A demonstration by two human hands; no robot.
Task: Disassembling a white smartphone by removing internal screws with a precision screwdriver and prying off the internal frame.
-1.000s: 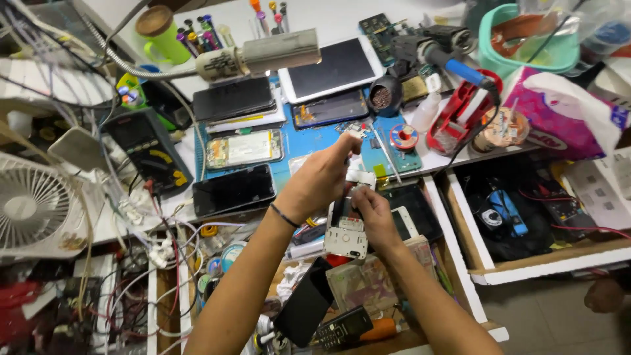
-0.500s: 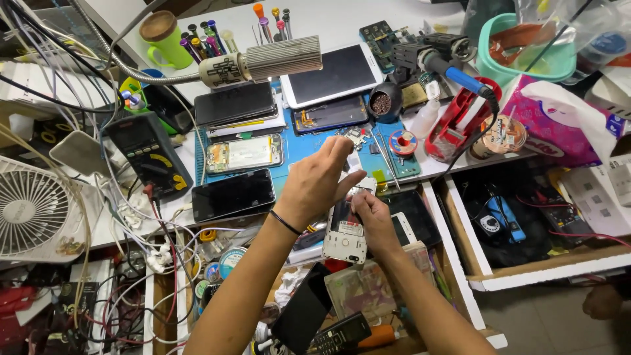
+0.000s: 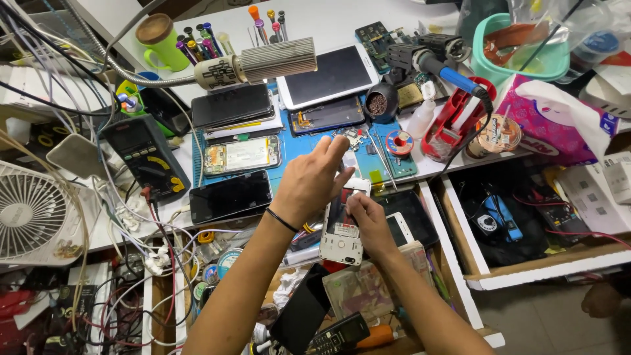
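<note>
White phone (image 3: 342,230) under both hands' fingers (image 3: 332,154)

We see a white workbench (image 3: 328,16) with a blue mat (image 3: 309,144). Just beyond the left hand's (image 3: 309,184) fingertips lie small parts and tweezers (image 3: 380,154); left of those fingers rest an opened phone (image 3: 242,155) and a black phone (image 3: 230,196). Farther beyond the fingers we find a white tablet (image 3: 327,75), a green mug (image 3: 160,43) and a red tool stand (image 3: 453,121).
</note>
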